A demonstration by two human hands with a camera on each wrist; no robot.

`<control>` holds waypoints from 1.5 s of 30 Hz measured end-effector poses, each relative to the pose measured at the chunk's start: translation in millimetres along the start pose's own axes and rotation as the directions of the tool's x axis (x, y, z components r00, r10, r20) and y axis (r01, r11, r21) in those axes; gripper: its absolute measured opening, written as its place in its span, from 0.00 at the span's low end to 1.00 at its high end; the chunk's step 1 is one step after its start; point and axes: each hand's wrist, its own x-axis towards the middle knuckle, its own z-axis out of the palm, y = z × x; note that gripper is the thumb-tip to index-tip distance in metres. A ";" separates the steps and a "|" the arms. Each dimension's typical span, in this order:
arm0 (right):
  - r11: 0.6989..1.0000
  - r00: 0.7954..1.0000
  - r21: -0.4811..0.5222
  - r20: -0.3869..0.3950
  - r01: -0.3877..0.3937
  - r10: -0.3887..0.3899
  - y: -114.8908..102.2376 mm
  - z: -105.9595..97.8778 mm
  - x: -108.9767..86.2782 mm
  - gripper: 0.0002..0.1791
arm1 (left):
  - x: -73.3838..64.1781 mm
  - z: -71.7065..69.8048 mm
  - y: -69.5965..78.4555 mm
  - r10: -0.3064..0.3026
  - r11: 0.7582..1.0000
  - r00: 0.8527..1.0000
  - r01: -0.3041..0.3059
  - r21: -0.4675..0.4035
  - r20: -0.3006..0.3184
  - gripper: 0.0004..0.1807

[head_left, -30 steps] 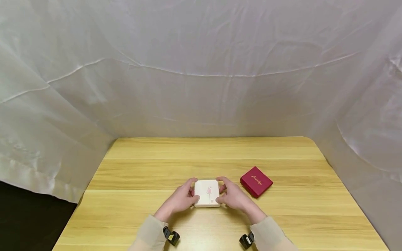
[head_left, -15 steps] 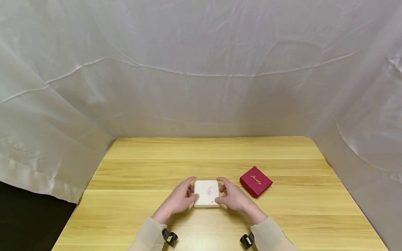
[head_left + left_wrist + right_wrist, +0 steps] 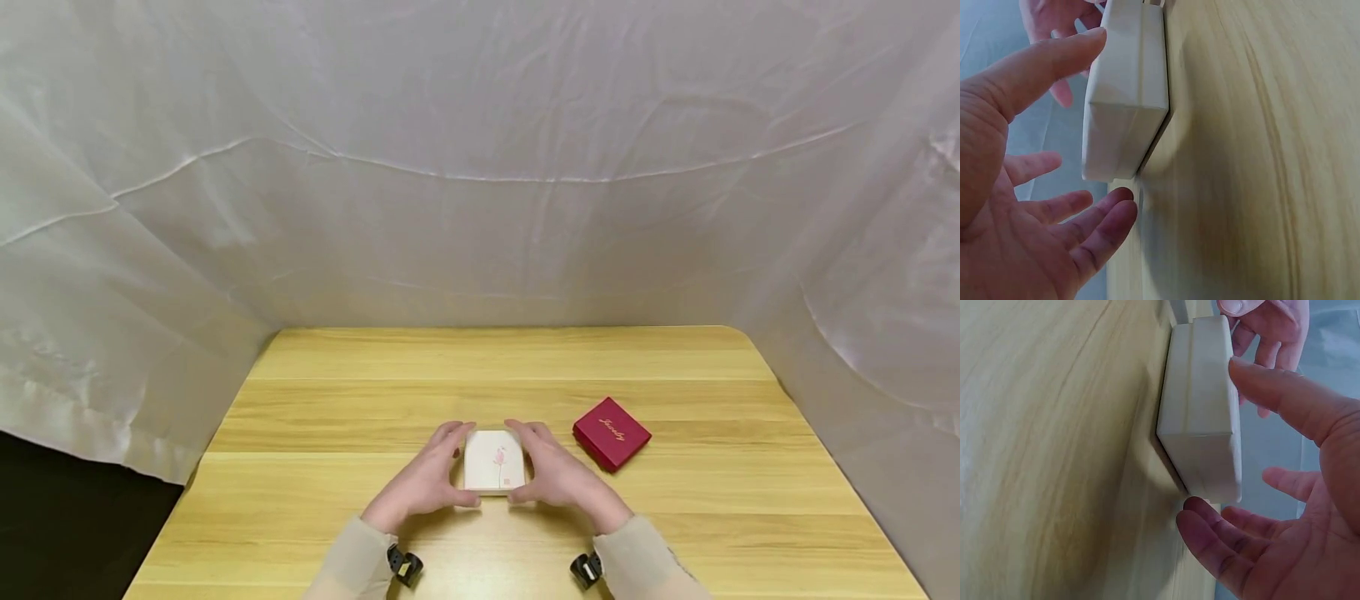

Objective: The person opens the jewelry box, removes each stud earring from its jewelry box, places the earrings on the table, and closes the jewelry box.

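A small white square box (image 3: 491,458) with a pink flower printed on its top sits flat on the wooden table. In the left wrist view a seam runs around the side of the white box (image 3: 1119,81). My left hand (image 3: 427,477) spreads around its left side, thumb at the near edge and fingers towards the far corner. Mirroring it, my right hand (image 3: 555,473) spreads around the right side. Both wrist views show the thumb tips right at the near side, while the other fingers stand apart from the box.
A dark red box (image 3: 612,434) with gold "Jewelry" lettering lies turned at an angle on the wooden table (image 3: 360,408), right of the white box. Pale cloth (image 3: 480,233) hangs behind and along both sides.
Both thumbs have come off the top of the white box, down to its near edge, and the hands have spread wider. Neither box has visibly moved.
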 end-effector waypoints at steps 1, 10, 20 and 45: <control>1.000 1.000 -0.008 0.006 0.001 -0.001 -0.1 0.6 0.7 0.57 | 0.5 0.5 -0.1 -0.001 1.000 1.000 0.001 0.003 0.008 0.60; 0.999 1.000 -0.044 0.019 0.018 -0.017 0.4 3.6 4.7 0.58 | 5.5 2.8 -1.3 -0.011 0.999 1.000 0.011 0.039 0.010 0.60; 0.998 1.000 -0.066 0.026 0.018 -0.017 0.9 5.2 7.6 0.57 | 8.7 3.6 1.0 0.006 0.999 1.000 -0.006 0.049 0.005 0.57; 0.997 0.999 -0.066 0.015 0.036 -0.035 5.8 7.1 10.1 0.55 | 17.2 7.0 4.8 -0.004 0.997 1.000 0.003 0.083 0.007 0.52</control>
